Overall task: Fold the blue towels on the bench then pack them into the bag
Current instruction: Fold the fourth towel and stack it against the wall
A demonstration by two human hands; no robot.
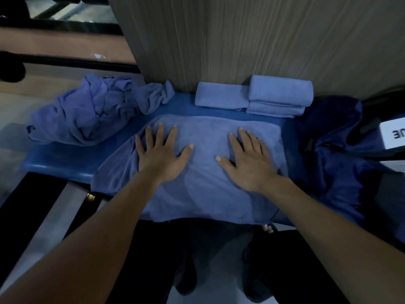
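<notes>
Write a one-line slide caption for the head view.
Both hands, left hand and right hand, press flat on a spread blue towel on the bench, beside folded towels.

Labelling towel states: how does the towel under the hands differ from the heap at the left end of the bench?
The towel under the hands lies spread flat, its near edge hanging over the bench; the crumpled heap is bunched and creased. The left hand and right hand press open-palmed on the flat towel; nothing touches the heap. The flat towel sits mid-bench, the heap at the left end. Both are the same blue cloth, unfolded.
</notes>
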